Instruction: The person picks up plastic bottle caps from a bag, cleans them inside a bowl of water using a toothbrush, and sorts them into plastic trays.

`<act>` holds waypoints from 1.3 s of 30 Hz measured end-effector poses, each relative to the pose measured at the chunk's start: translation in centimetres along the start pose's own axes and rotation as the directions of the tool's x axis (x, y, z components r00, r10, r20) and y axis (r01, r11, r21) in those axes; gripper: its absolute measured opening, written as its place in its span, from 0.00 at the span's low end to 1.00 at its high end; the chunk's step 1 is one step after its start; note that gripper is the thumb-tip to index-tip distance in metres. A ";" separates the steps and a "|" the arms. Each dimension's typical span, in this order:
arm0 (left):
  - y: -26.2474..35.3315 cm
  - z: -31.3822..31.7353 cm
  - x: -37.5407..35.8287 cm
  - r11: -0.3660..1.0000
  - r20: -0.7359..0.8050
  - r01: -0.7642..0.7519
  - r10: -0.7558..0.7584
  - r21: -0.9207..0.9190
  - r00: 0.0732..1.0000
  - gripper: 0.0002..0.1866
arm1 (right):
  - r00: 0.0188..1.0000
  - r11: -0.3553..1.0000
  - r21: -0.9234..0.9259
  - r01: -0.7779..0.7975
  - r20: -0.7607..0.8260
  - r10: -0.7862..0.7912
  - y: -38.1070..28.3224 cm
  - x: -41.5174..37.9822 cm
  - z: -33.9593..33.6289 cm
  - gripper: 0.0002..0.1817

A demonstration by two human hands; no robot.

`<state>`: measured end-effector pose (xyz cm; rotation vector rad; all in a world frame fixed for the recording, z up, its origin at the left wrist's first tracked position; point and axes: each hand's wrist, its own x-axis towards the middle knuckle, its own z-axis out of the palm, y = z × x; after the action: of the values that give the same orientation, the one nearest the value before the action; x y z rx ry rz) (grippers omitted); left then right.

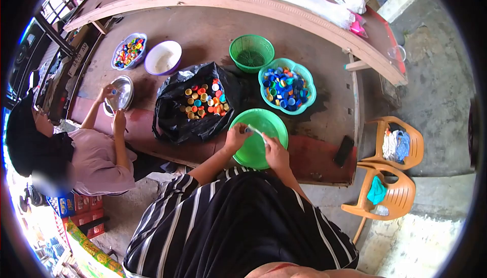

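Observation:
Over the bright green basin (pixel 259 160), my left hand (pixel 236 138) has its fingers closed round a small, dark bottle cap (pixel 248 130). My right hand (pixel 274 151) grips a thin whitish tool (pixel 257 131), whose far end points at the cap. Left of the basin lies an open black plastic bag (pixel 170 115) with gold, orange, white and teal caps (pixel 203 100) inside. Behind the basin, to the right, a turquoise scalloped basket (pixel 310 98) holds mostly blue caps (pixel 288 88).
A green basket (pixel 252 49), a white-purple bowl (pixel 163 57) and a basket of mixed caps (pixel 130 53) stand farther back. At left, another person (pixel 96 156) holds something over a metal bowl (pixel 126 93). A dark phone (pixel 344 150) lies near the table's right edge. Orange chairs (pixel 406 197) stand right.

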<state>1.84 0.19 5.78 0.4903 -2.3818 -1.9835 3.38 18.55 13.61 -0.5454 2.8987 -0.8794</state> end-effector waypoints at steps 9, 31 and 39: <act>-2.4 0.3 0.5 0.978 0.066 0.046 -0.033 -0.202 0.997 0.17 | 0.999 0.999 -0.039 -0.034 0.002 0.034 0.4 -0.3 0.0 0.23; -2.2 0.1 0.8 0.917 0.164 0.229 -0.183 -0.327 0.969 0.16 | 0.998 0.998 -0.043 -0.039 0.038 0.041 1.0 0.2 -1.0 0.23; -2.1 0.1 0.9 0.969 0.222 0.134 -0.087 -0.206 0.971 0.17 | 0.999 1.000 -0.003 0.019 0.026 -0.018 1.7 -0.3 -0.6 0.24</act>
<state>1.48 -0.19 3.60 0.4341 -2.2475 -2.4266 3.06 20.31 13.11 -0.5805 2.8763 -0.8639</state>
